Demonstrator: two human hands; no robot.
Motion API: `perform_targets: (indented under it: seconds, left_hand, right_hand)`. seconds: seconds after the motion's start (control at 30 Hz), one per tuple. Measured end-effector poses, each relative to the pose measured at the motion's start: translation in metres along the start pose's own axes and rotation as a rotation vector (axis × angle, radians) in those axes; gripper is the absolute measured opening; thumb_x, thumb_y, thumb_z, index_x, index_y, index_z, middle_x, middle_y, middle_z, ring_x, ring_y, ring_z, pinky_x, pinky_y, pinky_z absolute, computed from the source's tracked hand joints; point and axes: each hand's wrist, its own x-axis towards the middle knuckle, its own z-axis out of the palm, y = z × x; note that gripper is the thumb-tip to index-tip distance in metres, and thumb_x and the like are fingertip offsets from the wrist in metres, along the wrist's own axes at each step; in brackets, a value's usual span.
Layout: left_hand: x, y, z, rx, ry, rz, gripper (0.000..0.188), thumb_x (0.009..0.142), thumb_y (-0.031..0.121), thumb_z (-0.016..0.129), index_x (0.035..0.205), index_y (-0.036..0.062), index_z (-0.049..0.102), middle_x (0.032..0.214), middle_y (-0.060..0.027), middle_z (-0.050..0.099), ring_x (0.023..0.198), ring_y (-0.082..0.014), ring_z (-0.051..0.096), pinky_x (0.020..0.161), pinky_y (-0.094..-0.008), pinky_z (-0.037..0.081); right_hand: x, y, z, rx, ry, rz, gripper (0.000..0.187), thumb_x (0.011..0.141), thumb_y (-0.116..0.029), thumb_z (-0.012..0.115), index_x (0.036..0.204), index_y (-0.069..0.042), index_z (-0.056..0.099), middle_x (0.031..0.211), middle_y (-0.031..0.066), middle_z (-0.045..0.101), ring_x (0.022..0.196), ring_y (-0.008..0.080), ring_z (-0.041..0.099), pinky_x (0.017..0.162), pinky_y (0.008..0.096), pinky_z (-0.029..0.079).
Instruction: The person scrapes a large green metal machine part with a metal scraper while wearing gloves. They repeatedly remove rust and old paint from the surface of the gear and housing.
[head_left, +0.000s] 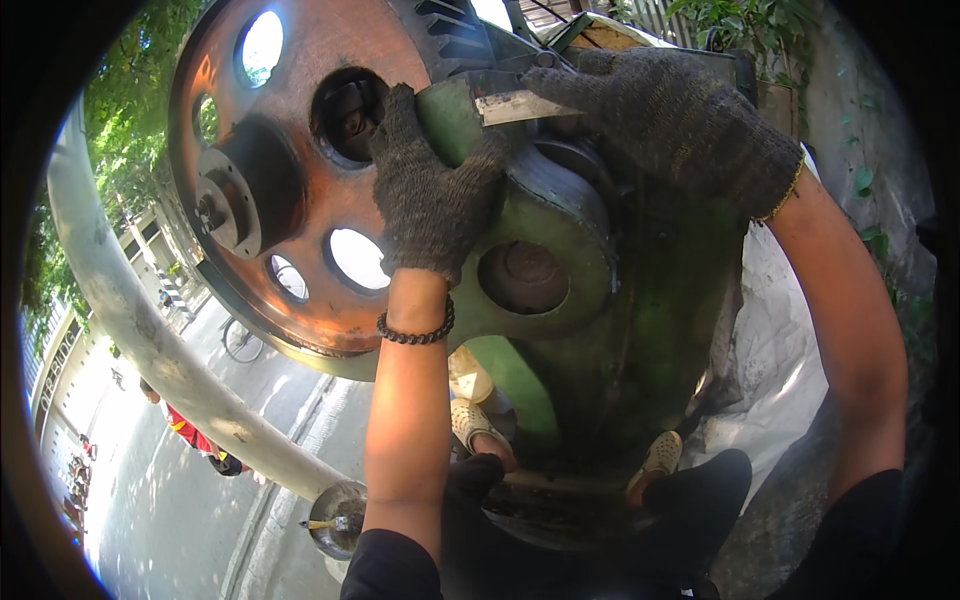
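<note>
Plainly, the green machine (660, 300) dominates the centre, with the reddish wheel (318, 215) at upper left. The gloved right hand (680, 125), upper right, is pinched narrow; the gloved left hand (435, 200), upper centre, rests on the machine, thumb spread wide. Smallest, a pale flat strip (510, 107) sits in that pinch, upper centre. Should it skid on curved metal, it could jab the left hand; any wheel turn might nip those fingertips.
</note>
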Motion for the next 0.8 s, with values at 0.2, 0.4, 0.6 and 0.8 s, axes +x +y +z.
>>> perform_targets:
  seconds: [0.2, 0.4, 0.6, 0.8]
  left_hand:
    - [-0.001, -0.004, -0.001, -0.035, 0.002, 0.024, 0.104, 0.076, 0.051, 0.083, 0.152, -0.0052, 0.041, 0.149, -0.032, 0.048, 0.139, -0.0454, 0.049, 0.113, -0.0486, 0.045]
    - [0.008, -0.038, -0.019, -0.808, -0.108, -0.087, 0.065, 0.099, 0.029, 0.067, 0.15, -0.0047, 0.046, 0.142, -0.0212, 0.059, 0.135, -0.0299, 0.055, 0.112, -0.0383, 0.045]
    - [0.02, -0.062, -0.02, -0.356, -0.223, 0.283, 0.041, 0.11, 0.004, 0.042, 0.15, -0.0014, 0.05, 0.144, -0.0159, 0.059, 0.132, -0.0226, 0.056, 0.113, -0.0352, 0.044]
    - [0.034, -0.065, -0.021, 0.154, -0.233, 0.469, 0.036, 0.102, 0.003, 0.051, 0.138, 0.0001, 0.055, 0.136, -0.0148, 0.059, 0.129, -0.0263, 0.056, 0.113, -0.0366, 0.043]
  right_hand:
    - [0.006, -0.003, -0.025, 0.057, 0.049, -0.131, 0.042, 0.097, -0.018, 0.061, 0.139, -0.018, 0.063, 0.104, 0.011, 0.071, 0.093, 0.0288, 0.072, 0.075, 0.0417, 0.059]
    - [0.013, -0.024, -0.052, 0.071, 0.047, -0.185, 0.038, 0.096, -0.016, 0.058, 0.133, -0.017, 0.067, 0.103, 0.0131, 0.072, 0.096, 0.0336, 0.072, 0.083, 0.0439, 0.058]
    - [0.009, -0.024, -0.045, 0.171, 0.135, -0.203, 0.039, 0.093, -0.01, 0.059, 0.131, -0.013, 0.068, 0.109, 0.014, 0.074, 0.091, 0.0321, 0.074, 0.08, 0.0432, 0.058]
    - [0.009, -0.013, -0.04, -0.004, -0.101, -0.133, 0.038, 0.09, -0.007, 0.062, 0.126, -0.014, 0.07, 0.106, 0.0139, 0.074, 0.091, 0.0311, 0.074, 0.083, 0.0413, 0.058]
